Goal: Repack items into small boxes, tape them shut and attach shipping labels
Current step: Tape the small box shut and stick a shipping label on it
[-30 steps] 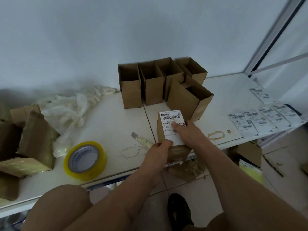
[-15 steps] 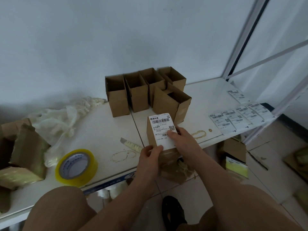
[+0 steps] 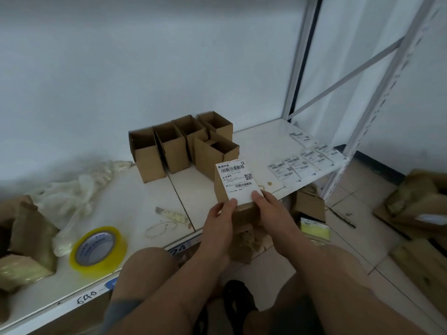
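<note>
Over the shelf [image 3: 125, 209], both hands' [image 3: 217, 221] grip holds labelled box [image 3: 238, 187].

We see a dim, flat picture with a cool bluish cast; the light is soft and even, and we cannot tell its source. The wall [image 3: 145, 56] grades from paler at the top to a grey shadow band just above the shelf [image 3: 135, 204]. Shadows are weak: a faint one lies under the tape roll [image 3: 98, 250]. No glare shows anywhere. The wide lens bends the frame [image 3: 377, 97] at right, and its uprights lean and smear (the far right edge is the softest part). The label [image 3: 238, 183] print is sharp enough to show bars, not words. The boxes [image 3: 26, 238] at left are blurred, and the picture is grainy.
</note>
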Motion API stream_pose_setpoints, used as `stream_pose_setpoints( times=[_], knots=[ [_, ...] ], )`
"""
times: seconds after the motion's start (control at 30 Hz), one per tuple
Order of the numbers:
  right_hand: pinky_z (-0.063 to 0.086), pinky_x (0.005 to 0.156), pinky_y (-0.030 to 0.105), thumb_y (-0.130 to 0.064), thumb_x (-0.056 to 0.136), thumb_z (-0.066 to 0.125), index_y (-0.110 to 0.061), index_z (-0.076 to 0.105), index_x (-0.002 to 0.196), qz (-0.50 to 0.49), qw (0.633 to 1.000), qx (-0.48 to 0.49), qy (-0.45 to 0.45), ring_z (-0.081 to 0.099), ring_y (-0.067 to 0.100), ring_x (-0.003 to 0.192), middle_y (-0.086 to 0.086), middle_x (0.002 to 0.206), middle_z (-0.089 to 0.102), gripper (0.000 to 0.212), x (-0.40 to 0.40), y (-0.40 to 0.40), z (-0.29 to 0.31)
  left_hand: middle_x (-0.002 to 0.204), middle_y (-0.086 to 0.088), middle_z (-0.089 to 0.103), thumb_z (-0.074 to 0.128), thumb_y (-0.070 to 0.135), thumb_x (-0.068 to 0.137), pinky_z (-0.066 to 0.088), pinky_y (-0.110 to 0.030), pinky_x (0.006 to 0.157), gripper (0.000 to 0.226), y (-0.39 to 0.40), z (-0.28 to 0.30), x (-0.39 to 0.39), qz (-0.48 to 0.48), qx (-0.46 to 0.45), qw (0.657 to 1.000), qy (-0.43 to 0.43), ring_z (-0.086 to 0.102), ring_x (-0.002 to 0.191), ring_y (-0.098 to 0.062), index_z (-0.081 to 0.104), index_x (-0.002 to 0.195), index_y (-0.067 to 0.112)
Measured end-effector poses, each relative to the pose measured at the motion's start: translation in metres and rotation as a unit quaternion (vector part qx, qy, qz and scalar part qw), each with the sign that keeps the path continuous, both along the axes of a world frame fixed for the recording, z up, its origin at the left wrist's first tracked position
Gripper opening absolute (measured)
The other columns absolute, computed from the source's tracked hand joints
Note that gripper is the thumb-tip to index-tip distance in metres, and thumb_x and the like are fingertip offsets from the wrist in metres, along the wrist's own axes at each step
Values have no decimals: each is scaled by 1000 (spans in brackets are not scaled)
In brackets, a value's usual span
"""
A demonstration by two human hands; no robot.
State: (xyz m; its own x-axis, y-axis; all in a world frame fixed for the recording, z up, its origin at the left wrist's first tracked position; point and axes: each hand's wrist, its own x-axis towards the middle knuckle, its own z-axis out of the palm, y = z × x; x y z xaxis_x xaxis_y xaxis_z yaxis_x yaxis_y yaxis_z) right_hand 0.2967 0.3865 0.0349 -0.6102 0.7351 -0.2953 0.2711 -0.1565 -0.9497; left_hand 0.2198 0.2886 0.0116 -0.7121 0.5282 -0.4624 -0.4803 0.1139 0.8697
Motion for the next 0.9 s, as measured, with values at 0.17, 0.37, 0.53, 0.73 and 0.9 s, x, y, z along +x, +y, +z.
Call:
stream_pose_setpoints(
  times=[0.17,0.37,0.53,0.73,0.9],
  knots=[
    [51,98,46,-43,100,44,-36,56,125,-57,998,28,10,57,16,111,-5,125,59,29,11,22,19,116,2,67,62,51,87,56,-37,86,46,33,23,9,-36,12,999,11,65,102,-19,58,127,30],
    [53,94,47,-42,99,46,-30,58,122,-80,996,48,5,60,19,106,-1,121,61,29,9,64,38,110,1,66,61,49,88,56,-43,92,33,78,43,4,-58,6,998,26,63,101,-20,62,115,29],
    [52,96,47,-45,97,46,-29,54,118,-92,995,48,-5,60,20,105,-1,118,61,27,-10,118,43,113,1,65,58,52,92,53,-42,96,34,132,51,-14,-67,-10,996,52,61,104,-20,57,119,32],
    [56,88,44,-45,97,49,-21,50,121,-103,994,29,-13,61,17,95,-2,105,59,34,-47,206,36,106,0,68,57,47,92,55,-43,92,29,220,47,-48,-47,-22,997,56,65,99,-20,62,113,27],
    [54,92,47,-44,97,48,-23,56,115,-96,995,37,0,62,20,98,-1,106,63,29,-81,283,23,100,0,72,56,42,92,57,-44,88,24,294,33,-78,-44,-10,997,55,69,93,-20,66,107,26]
  ],
)
